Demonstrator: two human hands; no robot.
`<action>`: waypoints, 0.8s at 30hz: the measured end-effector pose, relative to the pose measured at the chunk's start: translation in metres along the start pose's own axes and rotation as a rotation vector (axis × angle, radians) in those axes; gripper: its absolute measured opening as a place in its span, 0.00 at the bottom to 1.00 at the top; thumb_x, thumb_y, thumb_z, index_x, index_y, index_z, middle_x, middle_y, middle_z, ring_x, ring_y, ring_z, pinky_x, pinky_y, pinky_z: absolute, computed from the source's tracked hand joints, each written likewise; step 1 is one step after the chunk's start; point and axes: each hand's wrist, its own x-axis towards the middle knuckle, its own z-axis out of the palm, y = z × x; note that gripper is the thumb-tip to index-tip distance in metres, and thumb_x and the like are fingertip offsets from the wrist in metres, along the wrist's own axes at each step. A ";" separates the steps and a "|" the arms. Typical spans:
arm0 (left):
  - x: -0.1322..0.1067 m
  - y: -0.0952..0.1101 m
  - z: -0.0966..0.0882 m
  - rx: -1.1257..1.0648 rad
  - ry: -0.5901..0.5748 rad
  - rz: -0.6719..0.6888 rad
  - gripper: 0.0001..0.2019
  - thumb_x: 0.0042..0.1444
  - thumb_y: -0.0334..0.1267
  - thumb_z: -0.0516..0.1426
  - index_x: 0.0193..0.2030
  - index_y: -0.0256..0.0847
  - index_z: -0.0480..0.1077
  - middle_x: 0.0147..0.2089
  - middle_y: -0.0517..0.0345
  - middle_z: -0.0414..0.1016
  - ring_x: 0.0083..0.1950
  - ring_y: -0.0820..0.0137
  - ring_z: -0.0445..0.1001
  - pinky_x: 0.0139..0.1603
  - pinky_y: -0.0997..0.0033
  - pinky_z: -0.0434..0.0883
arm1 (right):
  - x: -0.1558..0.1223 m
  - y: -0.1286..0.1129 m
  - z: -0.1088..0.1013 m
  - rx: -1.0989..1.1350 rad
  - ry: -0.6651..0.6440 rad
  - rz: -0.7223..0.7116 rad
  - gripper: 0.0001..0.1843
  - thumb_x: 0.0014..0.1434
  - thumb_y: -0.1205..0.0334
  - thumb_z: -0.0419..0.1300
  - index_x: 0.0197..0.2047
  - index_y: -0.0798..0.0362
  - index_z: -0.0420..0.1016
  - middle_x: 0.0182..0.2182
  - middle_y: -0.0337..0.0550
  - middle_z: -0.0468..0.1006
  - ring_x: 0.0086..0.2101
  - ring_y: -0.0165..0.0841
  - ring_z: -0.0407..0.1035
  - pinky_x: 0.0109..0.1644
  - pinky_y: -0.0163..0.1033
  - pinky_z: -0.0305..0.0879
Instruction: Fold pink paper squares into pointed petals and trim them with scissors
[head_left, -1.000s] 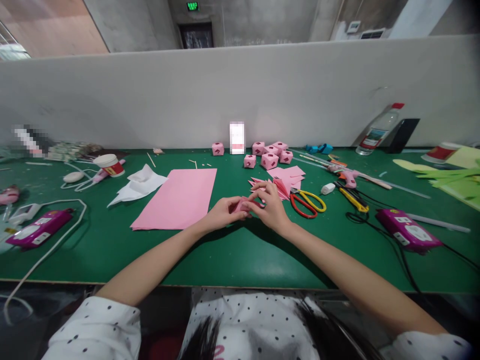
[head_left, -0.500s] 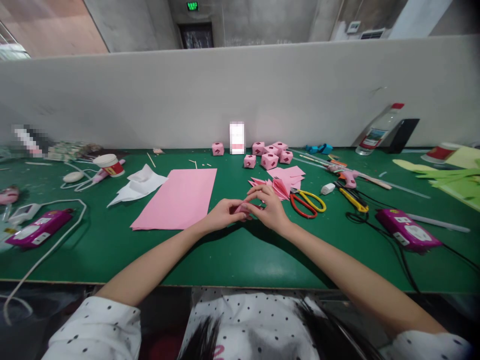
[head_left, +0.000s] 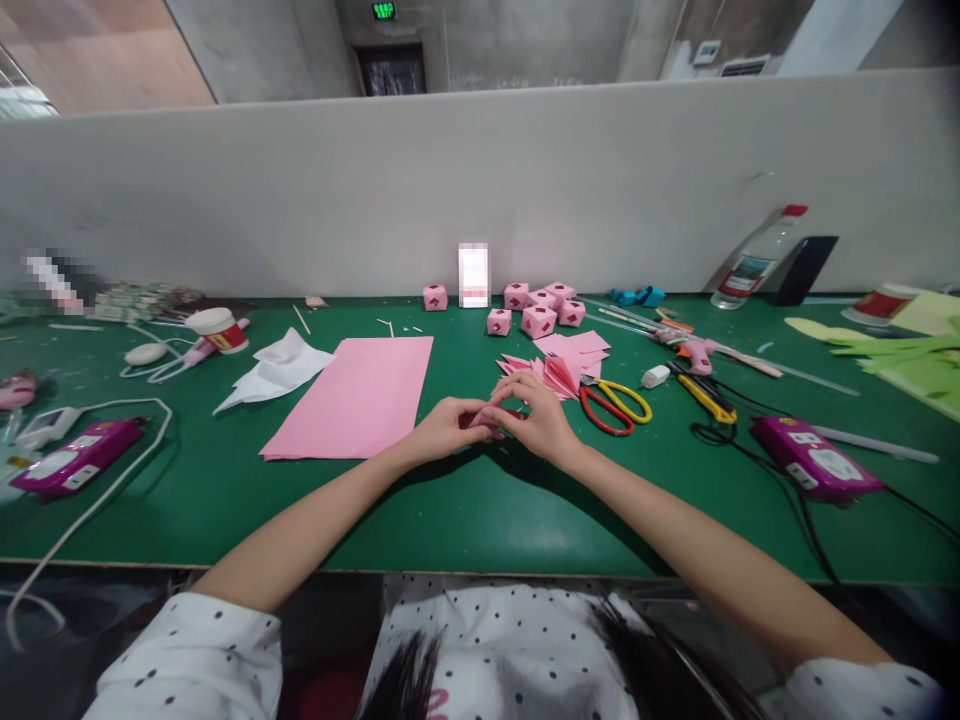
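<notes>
Between my two hands is a small piece of folded pink paper [head_left: 480,416], mostly covered by the fingers. My left hand [head_left: 448,428] is closed on its left side. From the right, my right hand [head_left: 536,415] pinches it with thumb and fingertips. Just beyond my right hand lie pink folded paper pieces [head_left: 561,376] and flat pink squares [head_left: 581,350]. Red and yellow-handled scissors [head_left: 616,406] rest beside them. Several pink paper cubes [head_left: 538,321] with dark red diamonds stand farther back. Left of my hands lies a stack of pink paper sheets [head_left: 360,400].
A crumpled white tissue [head_left: 277,370] and a paper cup [head_left: 217,330] are on the left. To the right are a utility knife [head_left: 705,395], a pink glue gun [head_left: 699,356], cables and a purple packet [head_left: 816,460]. A bottle [head_left: 757,262] leans against the grey partition [head_left: 300,200].
</notes>
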 end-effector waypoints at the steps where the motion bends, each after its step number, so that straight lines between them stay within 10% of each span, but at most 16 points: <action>1: 0.000 0.000 0.000 -0.001 0.002 0.000 0.13 0.49 0.33 0.62 0.43 0.34 0.76 0.39 0.53 0.82 0.42 0.64 0.79 0.45 0.67 0.74 | 0.000 0.000 0.000 0.002 -0.003 0.003 0.04 0.55 0.61 0.67 0.32 0.50 0.75 0.36 0.42 0.75 0.42 0.37 0.69 0.50 0.46 0.64; 24: 0.001 0.002 0.001 0.487 0.222 0.122 0.14 0.54 0.46 0.58 0.28 0.36 0.74 0.26 0.63 0.69 0.30 0.74 0.64 0.32 0.75 0.60 | 0.000 -0.006 0.001 0.038 0.012 0.031 0.09 0.59 0.55 0.63 0.31 0.50 0.74 0.34 0.42 0.75 0.40 0.37 0.69 0.49 0.46 0.64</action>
